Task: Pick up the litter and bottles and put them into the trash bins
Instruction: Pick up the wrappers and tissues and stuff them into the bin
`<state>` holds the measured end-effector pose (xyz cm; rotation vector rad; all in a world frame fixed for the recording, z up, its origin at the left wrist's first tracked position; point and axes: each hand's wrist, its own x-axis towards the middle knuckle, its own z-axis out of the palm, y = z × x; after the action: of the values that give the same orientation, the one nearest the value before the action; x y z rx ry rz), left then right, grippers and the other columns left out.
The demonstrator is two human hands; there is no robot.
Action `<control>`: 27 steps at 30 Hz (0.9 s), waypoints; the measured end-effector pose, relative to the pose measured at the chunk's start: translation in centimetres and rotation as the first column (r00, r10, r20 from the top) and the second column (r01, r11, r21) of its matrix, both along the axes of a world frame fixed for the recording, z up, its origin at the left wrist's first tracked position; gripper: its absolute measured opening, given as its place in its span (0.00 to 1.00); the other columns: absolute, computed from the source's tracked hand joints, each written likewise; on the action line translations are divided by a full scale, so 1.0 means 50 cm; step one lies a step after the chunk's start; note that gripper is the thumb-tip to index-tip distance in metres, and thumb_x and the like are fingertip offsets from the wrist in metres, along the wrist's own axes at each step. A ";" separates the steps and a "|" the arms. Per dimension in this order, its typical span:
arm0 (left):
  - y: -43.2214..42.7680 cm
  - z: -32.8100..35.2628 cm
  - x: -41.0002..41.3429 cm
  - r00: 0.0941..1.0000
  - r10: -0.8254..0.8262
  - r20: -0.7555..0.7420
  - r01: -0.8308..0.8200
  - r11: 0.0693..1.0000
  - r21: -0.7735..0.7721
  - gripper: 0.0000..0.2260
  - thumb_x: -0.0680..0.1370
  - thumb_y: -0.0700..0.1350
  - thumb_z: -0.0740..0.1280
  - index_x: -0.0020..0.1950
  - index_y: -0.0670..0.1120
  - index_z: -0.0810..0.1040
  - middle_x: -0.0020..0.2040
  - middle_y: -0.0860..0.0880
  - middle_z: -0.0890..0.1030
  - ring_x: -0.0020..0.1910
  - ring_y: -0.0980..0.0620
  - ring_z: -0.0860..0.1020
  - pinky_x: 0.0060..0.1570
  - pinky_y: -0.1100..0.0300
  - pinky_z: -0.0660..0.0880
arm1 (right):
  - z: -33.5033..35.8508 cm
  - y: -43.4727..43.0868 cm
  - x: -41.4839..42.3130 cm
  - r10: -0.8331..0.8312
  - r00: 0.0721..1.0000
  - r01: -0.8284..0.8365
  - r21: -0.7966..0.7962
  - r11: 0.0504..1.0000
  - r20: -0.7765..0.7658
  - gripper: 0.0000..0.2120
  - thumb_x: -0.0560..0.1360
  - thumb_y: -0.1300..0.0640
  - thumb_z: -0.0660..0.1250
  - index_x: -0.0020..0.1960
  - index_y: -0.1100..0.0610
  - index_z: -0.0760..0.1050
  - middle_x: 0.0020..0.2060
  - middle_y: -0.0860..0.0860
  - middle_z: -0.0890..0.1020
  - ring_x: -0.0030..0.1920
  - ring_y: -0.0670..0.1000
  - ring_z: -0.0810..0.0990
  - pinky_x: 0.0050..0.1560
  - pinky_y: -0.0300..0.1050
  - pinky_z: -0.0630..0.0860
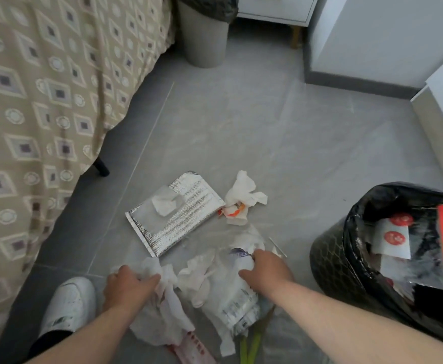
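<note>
Two hands on litter; bag [237, 308] print unreadable

1. A padded envelope [174, 212] lies at the centre of the floor [280, 132], with a small folded wrapper [166, 203] on it.
2. A crumpled tissue [242, 197] lies just beside the envelope, at its 3 o'clock.
3. A lined bin [351, 258] stands at 4 o'clock.
4. A second bin [204, 35] stands at 12 o'clock, beside the bed [44, 101], which fills 9 o'clock.
</note>
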<state>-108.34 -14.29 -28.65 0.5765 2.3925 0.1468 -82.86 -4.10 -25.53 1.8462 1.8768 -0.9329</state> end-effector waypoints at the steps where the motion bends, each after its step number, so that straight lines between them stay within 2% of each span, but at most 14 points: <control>1: 0.000 -0.002 0.004 1.000 0.013 0.027 -0.013 1.000 0.011 0.29 0.66 0.59 0.73 0.58 0.41 0.73 0.62 0.37 0.74 0.61 0.37 0.73 0.57 0.50 0.71 | -0.001 0.001 0.002 -0.011 1.000 0.011 0.003 1.000 -0.021 0.20 0.71 0.44 0.66 0.58 0.54 0.73 0.56 0.51 0.79 0.59 0.54 0.77 0.51 0.45 0.74; 5: 0.010 -0.016 0.019 0.995 0.032 0.092 -0.035 0.999 0.031 0.41 0.62 0.62 0.75 0.66 0.39 0.68 0.64 0.36 0.72 0.63 0.37 0.73 0.56 0.51 0.71 | 0.001 0.010 -0.002 -0.065 0.992 0.065 -0.008 0.998 -0.110 0.14 0.70 0.46 0.67 0.50 0.53 0.73 0.47 0.50 0.79 0.48 0.52 0.76 0.44 0.43 0.71; 6: 0.012 -0.018 0.021 0.993 0.028 0.113 -0.035 0.998 0.055 0.40 0.62 0.60 0.76 0.65 0.40 0.68 0.63 0.37 0.73 0.62 0.38 0.74 0.54 0.52 0.71 | 0.004 0.015 -0.002 -0.079 0.987 0.077 -0.015 0.997 -0.142 0.13 0.70 0.47 0.67 0.50 0.54 0.73 0.46 0.49 0.78 0.46 0.51 0.75 0.42 0.42 0.70; 8: 0.015 -0.024 0.023 0.988 0.011 0.155 -0.030 0.993 0.117 0.31 0.65 0.52 0.76 0.62 0.41 0.70 0.60 0.38 0.77 0.58 0.39 0.76 0.49 0.54 0.70 | 0.013 0.028 -0.001 -0.119 0.967 0.112 -0.041 0.993 -0.227 0.11 0.71 0.51 0.67 0.48 0.56 0.75 0.44 0.50 0.79 0.43 0.51 0.76 0.37 0.42 0.70; 10: 0.017 -0.027 0.020 0.987 -0.016 0.159 -0.008 0.989 0.150 0.19 0.68 0.43 0.72 0.57 0.42 0.72 0.55 0.38 0.79 0.54 0.40 0.77 0.45 0.55 0.68 | 0.025 0.040 0.006 -0.139 0.944 0.128 -0.056 0.990 -0.300 0.08 0.71 0.53 0.67 0.47 0.56 0.77 0.44 0.50 0.82 0.44 0.51 0.80 0.41 0.42 0.73; 13: 0.021 -0.026 0.016 0.987 -0.021 0.159 -0.016 0.974 0.225 0.11 0.70 0.37 0.67 0.52 0.43 0.77 0.47 0.42 0.81 0.49 0.43 0.78 0.44 0.56 0.68 | 0.044 0.058 0.018 -0.134 0.943 0.126 -0.046 0.991 -0.305 0.07 0.71 0.54 0.68 0.49 0.52 0.77 0.45 0.48 0.82 0.48 0.51 0.81 0.46 0.42 0.75; 16: 0.028 -0.017 0.015 0.977 -0.027 0.213 -0.038 0.954 0.299 0.10 0.70 0.33 0.66 0.47 0.43 0.80 0.41 0.45 0.81 0.44 0.44 0.79 0.43 0.56 0.72 | 0.063 0.070 0.027 -0.201 0.914 0.191 -0.062 0.980 -0.351 0.03 0.72 0.57 0.67 0.45 0.53 0.75 0.42 0.49 0.81 0.43 0.49 0.80 0.40 0.42 0.75; 18: 0.033 -0.012 0.009 0.964 0.006 0.266 -0.096 0.941 0.325 0.10 0.69 0.32 0.66 0.46 0.41 0.82 0.39 0.45 0.82 0.40 0.46 0.79 0.40 0.57 0.72 | 0.083 0.076 0.030 -0.272 0.874 0.263 -0.078 0.962 -0.402 0.03 0.72 0.60 0.66 0.45 0.54 0.75 0.40 0.50 0.81 0.40 0.48 0.80 0.37 0.41 0.74; 20: 0.043 0.001 -0.001 0.937 0.061 0.345 -0.191 0.914 0.358 0.10 0.69 0.31 0.68 0.49 0.39 0.82 0.38 0.46 0.80 0.36 0.49 0.76 0.39 0.59 0.71 | 0.105 0.083 0.032 -0.323 0.839 0.312 -0.099 0.945 -0.439 0.06 0.71 0.62 0.67 0.48 0.57 0.77 0.42 0.53 0.83 0.42 0.52 0.82 0.43 0.46 0.78; 22: 0.055 0.017 -0.010 0.902 0.083 0.423 -0.261 0.886 0.384 0.10 0.70 0.31 0.69 0.50 0.39 0.81 0.37 0.47 0.78 0.32 0.51 0.72 0.34 0.62 0.70 | 0.126 0.091 0.035 -0.349 0.815 0.341 -0.105 0.934 -0.463 0.08 0.71 0.62 0.67 0.50 0.60 0.78 0.45 0.57 0.83 0.46 0.57 0.83 0.49 0.51 0.79; 24: 0.069 0.040 -0.021 0.871 0.090 0.483 -0.306 0.868 0.390 0.08 0.72 0.32 0.69 0.49 0.40 0.79 0.36 0.47 0.76 0.29 0.51 0.70 0.27 0.65 0.67 | 0.147 0.100 0.040 -0.394 0.770 0.385 -0.128 0.914 -0.502 0.07 0.72 0.62 0.68 0.49 0.60 0.77 0.46 0.59 0.83 0.47 0.59 0.83 0.48 0.52 0.79; 27: 0.089 0.078 -0.040 0.821 0.080 0.566 -0.355 0.847 0.395 0.06 0.73 0.33 0.69 0.47 0.41 0.79 0.38 0.44 0.77 0.33 0.49 0.71 0.32 0.61 0.68 | 0.182 0.109 0.050 -0.460 0.693 0.432 -0.191 0.881 -0.555 0.04 0.72 0.63 0.67 0.46 0.57 0.76 0.42 0.57 0.82 0.40 0.56 0.81 0.40 0.47 0.75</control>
<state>-110.32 -9.84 -24.74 0.3934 1.8508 0.9216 -80.37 1.34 -16.42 2.2109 1.6790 -1.8923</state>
